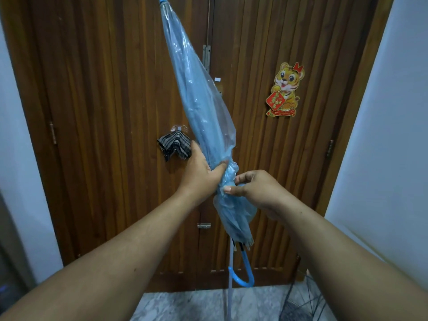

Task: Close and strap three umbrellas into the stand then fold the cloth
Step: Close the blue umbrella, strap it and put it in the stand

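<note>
1. A tiger sticker (287, 90) on the right side of the far wooden door (104, 112) holds a red diamond sign (275, 101) with gold Chinese characters, too small to read surely.
2. No other text shows.

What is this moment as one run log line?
left hand: grips closed blue umbrella | right hand: pinches strap area | striped cloth: hanging on door

Both arms reach out forward, forearms bare, converging toward the middle. Left hand (200, 172) is raised, wrist bent, thumb pressed across and fingers wrapped round behind its grip. Right hand (254, 187) sits just below and beside that grip, back of the hand up, thumb and forefinger pinching, remaining fingers curled in underneath.
</note>
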